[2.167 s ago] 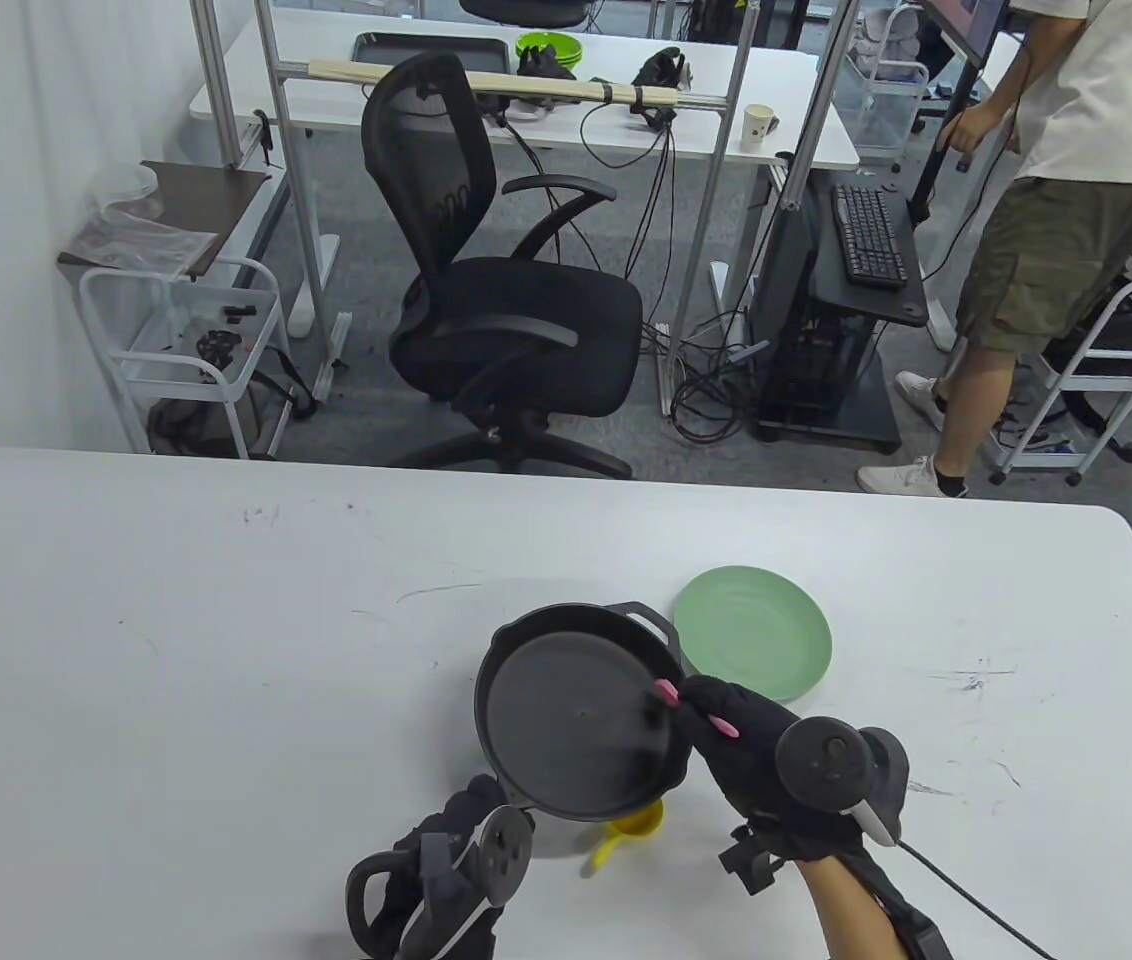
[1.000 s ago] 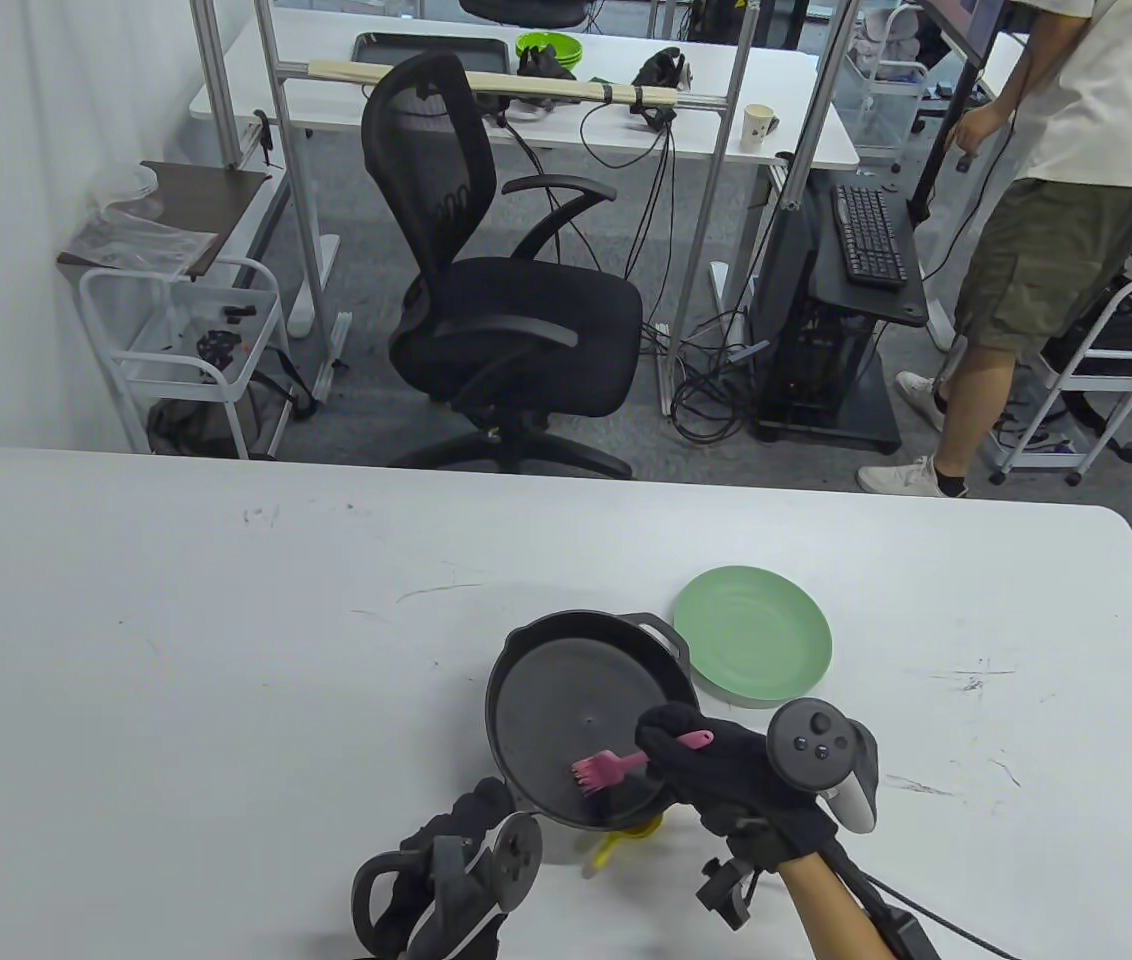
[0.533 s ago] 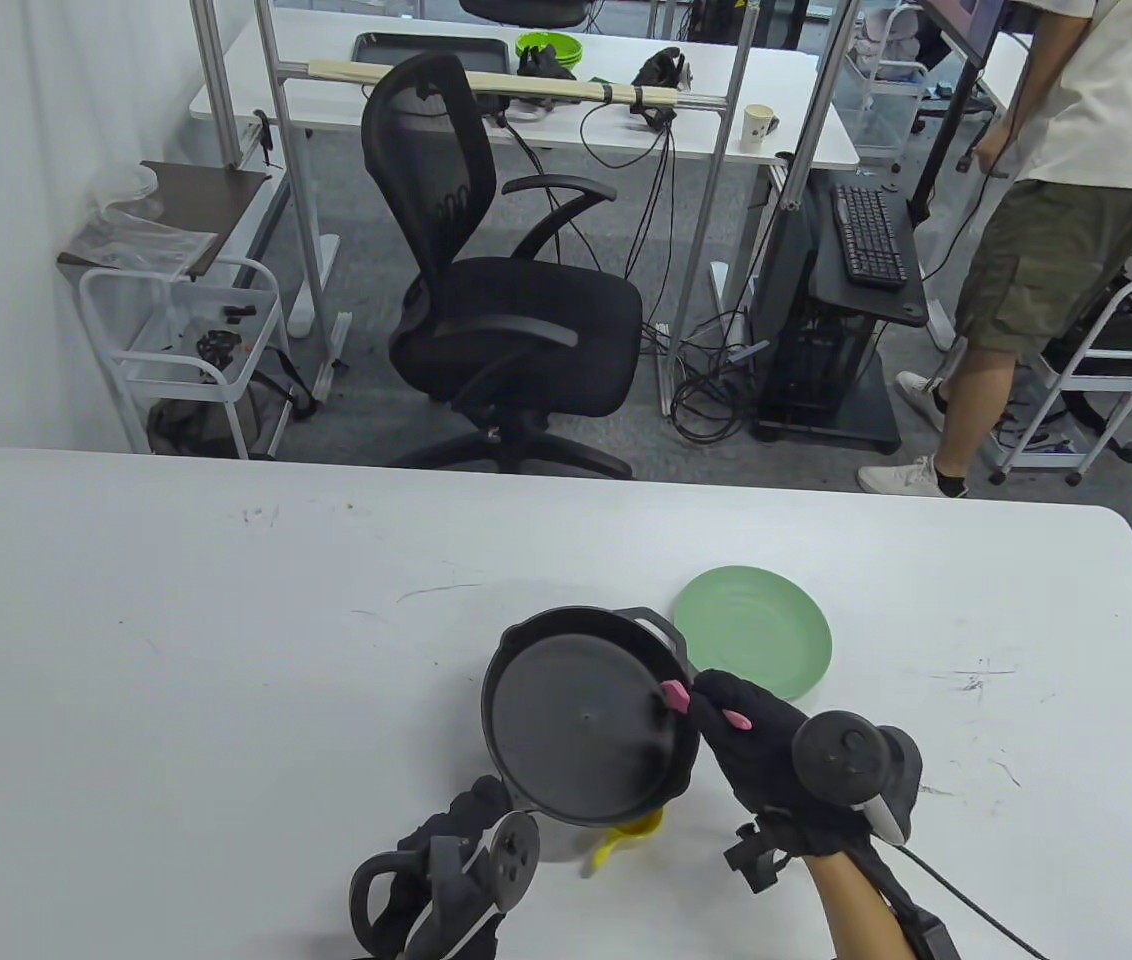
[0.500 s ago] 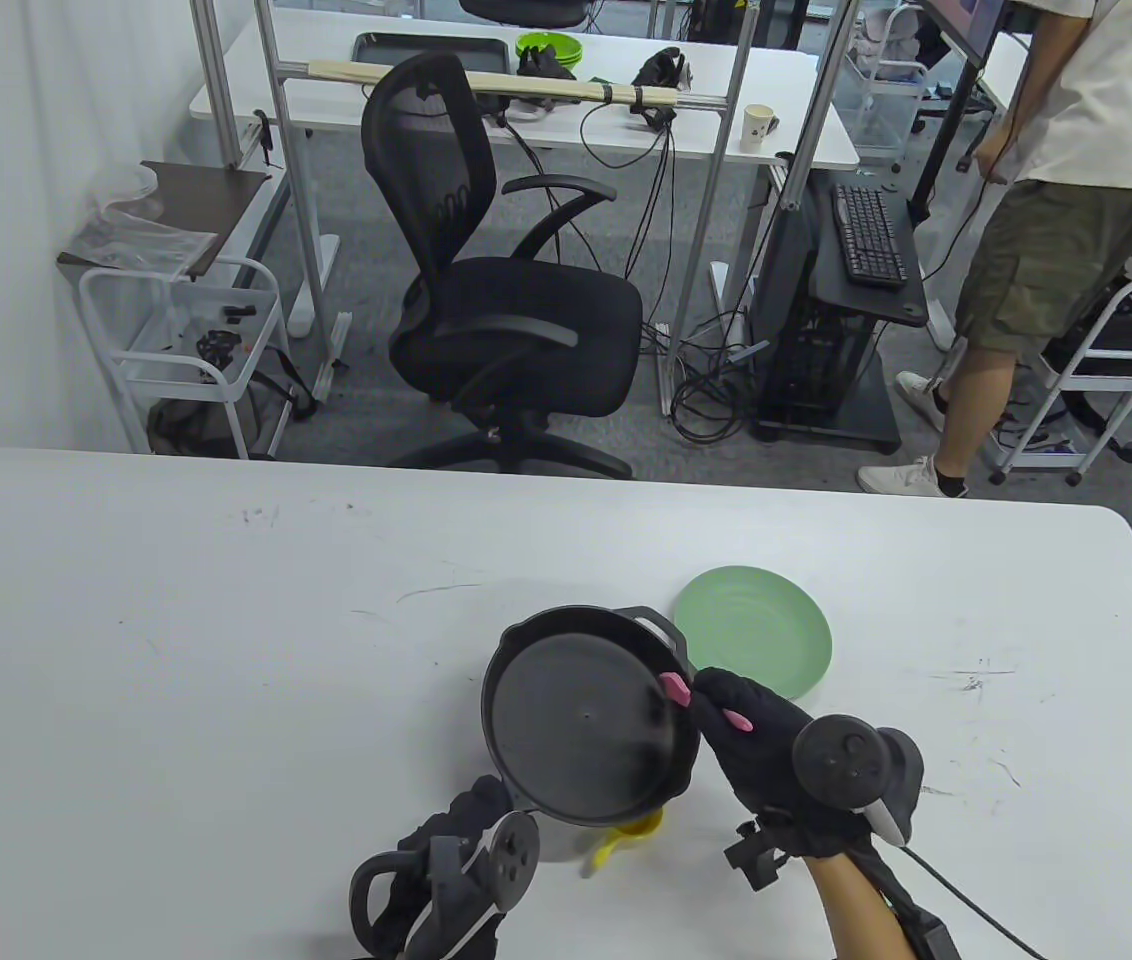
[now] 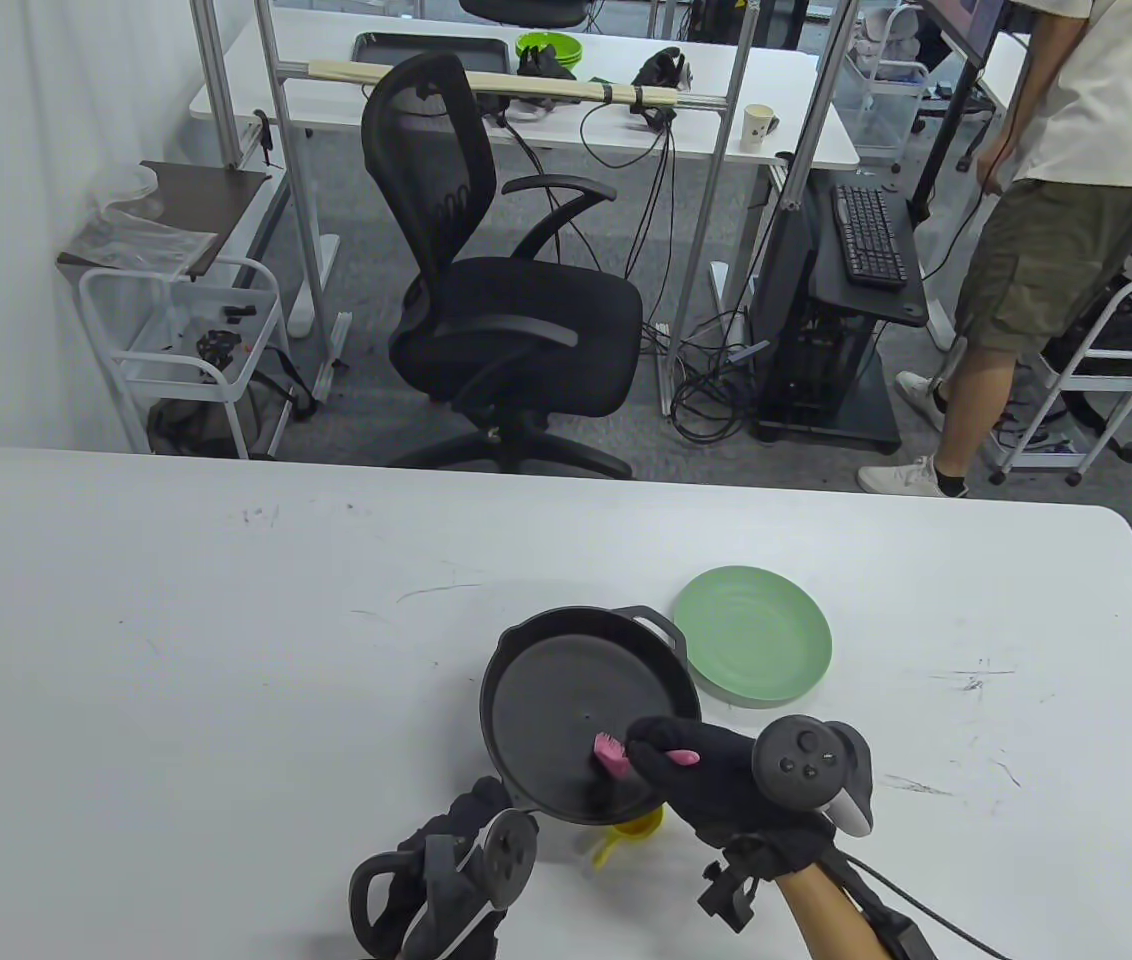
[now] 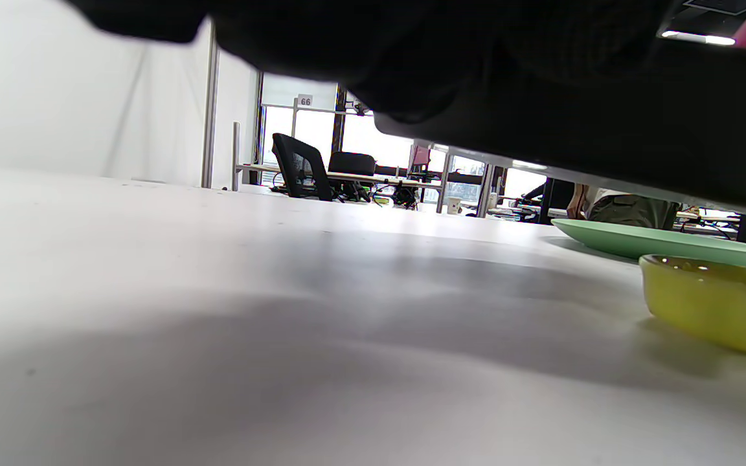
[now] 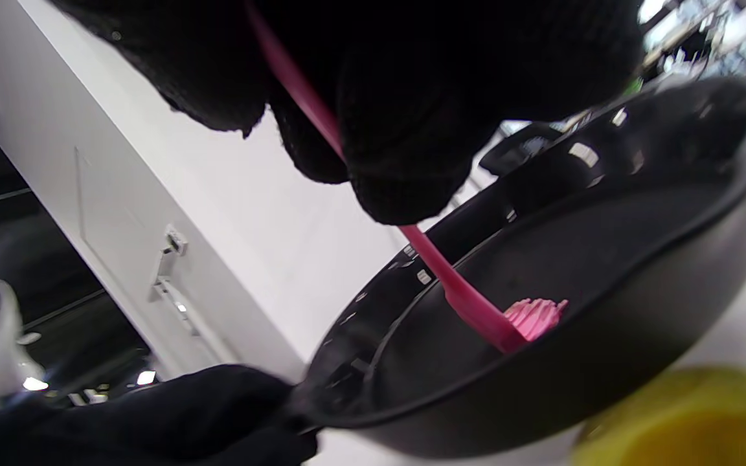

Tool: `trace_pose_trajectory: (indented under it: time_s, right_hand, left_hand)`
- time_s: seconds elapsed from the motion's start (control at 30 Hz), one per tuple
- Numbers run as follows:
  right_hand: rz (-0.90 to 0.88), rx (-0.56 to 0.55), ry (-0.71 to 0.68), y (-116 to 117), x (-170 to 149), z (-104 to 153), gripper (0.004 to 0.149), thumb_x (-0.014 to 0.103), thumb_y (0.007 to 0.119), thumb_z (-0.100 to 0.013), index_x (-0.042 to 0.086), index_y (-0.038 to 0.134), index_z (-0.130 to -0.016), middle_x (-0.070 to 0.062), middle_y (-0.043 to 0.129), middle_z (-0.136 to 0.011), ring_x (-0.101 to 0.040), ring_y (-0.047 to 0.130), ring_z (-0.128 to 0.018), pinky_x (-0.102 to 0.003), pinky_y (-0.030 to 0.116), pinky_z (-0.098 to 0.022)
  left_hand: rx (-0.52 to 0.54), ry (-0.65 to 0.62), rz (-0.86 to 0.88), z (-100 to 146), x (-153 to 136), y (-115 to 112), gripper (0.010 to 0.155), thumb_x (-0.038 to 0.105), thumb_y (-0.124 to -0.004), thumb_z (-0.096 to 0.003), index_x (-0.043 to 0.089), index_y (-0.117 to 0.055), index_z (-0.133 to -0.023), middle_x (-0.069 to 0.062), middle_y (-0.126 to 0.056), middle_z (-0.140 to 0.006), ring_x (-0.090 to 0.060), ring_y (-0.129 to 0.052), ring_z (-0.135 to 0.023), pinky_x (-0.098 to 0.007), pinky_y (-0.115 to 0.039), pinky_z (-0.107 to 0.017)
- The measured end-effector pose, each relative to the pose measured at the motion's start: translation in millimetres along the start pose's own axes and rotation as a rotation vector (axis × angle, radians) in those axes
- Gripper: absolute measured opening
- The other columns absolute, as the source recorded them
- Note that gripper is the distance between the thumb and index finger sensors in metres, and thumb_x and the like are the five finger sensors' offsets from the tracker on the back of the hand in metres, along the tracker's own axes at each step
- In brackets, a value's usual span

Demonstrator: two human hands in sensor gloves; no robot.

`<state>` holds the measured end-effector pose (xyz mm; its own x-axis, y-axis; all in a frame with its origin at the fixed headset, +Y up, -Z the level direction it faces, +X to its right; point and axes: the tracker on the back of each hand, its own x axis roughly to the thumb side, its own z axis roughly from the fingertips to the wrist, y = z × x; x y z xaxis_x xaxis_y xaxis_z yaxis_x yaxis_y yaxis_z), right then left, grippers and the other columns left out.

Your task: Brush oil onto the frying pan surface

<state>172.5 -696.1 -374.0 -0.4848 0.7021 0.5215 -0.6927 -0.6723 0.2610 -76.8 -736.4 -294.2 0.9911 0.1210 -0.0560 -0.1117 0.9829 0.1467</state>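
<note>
On the white table (image 5: 226, 620), lower centre, left hand (image 5: 446, 870) grips the raised frying pan (image 5: 566, 700), apparently steadying it while right hand (image 5: 716, 780) pinches the pink brush (image 7: 476, 304) against it.

Your right hand (image 5: 716, 775) held the pink brush (image 5: 612, 753) with its bristles down on the near right part of the black frying pan (image 5: 581, 715). Your left hand (image 5: 456, 860) sat at the pan's near edge, and the pan was lifted off the white table (image 5: 176, 650). A yellow bowl (image 5: 631, 828) showed just under that edge. The green plate (image 5: 754, 648) lay just beside the pan's far right handle.
</note>
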Motion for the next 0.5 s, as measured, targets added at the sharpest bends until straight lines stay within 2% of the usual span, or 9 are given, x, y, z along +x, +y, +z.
trace_pose_trajectory:
  time_s: [0.3, 0.5]
  right_hand:
    - [-0.328, 0.051, 0.026, 10.3, -2.7, -1.5, 0.046, 0.047, 0.071, -0.062, 0.016, 0.076, -0.096, -0.020, 0.095, -0.074, -0.017, 0.096, -0.042, -0.032, 0.087, -0.029]
    - [-0.200, 0.002, 0.086, 3.0, -13.3, -1.4, 0.045, 0.045, 0.073, -0.061, 0.014, 0.078, -0.093, -0.022, 0.096, -0.071, -0.018, 0.097, -0.039, -0.033, 0.087, -0.027]
  left_hand:
    - [-0.001, -0.006, 0.001, -0.4, 0.6, 0.0, 0.063, 0.055, -0.074, -0.0484, 0.013, -0.076, -0.095, 0.005, -0.097, -0.051, -0.010, -0.096, -0.021, -0.034, -0.087, -0.020]
    - [-0.005, -0.007, 0.005, -0.4, 0.2, -0.1, 0.063, 0.055, -0.074, -0.0483, 0.013, -0.077, -0.095, 0.005, -0.097, -0.051, -0.010, -0.096, -0.021, -0.033, -0.087, -0.020]
